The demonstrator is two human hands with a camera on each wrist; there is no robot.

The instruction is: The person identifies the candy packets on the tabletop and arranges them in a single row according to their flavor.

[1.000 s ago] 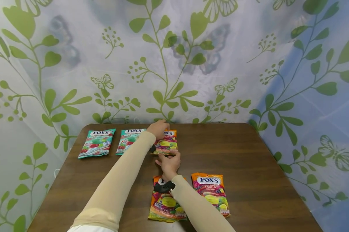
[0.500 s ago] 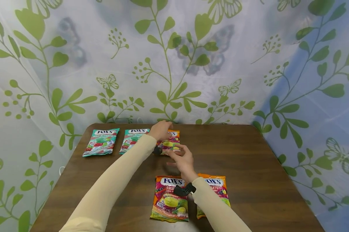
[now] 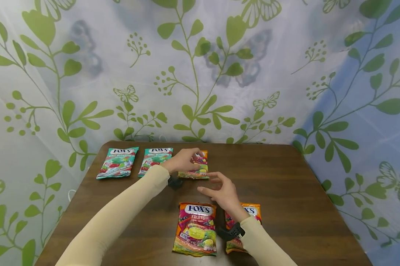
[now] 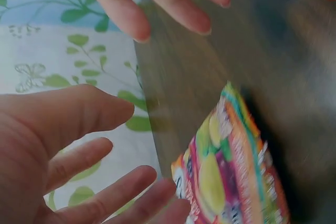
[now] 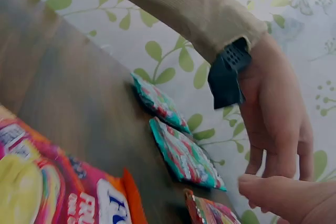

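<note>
My left hand (image 3: 184, 160) hovers over a small orange FOX'S candy bag (image 3: 194, 175) near the table's back edge, partly covering it. In the left wrist view, the left hand (image 4: 68, 124) shows spread, loosely bent fingers beside the orange candy bag, gripping nothing. My right hand (image 3: 224, 193) is in the air just right of and in front of that bag, thumb and fingers apart and nothing between them. Below its wrist, a FOX'S Fruits bag (image 3: 234, 244) lies partly hidden by the arm. Another FOX'S Fruits bag (image 3: 196, 231) lies flat to its left.
Two teal FOX'S Mint Blossom bags (image 3: 118, 162) lie in a row at the back left of the brown wooden table (image 3: 273, 177). A leaf-patterned curtain (image 3: 200, 81) rises directly behind the table. Each wrist wears a black strap (image 3: 231, 232).
My right hand has drawn away from the back orange bag, rightward and toward me, its fingers opening. My left hand has shifted off the bag's top edge. The view has turned slightly left.
</note>
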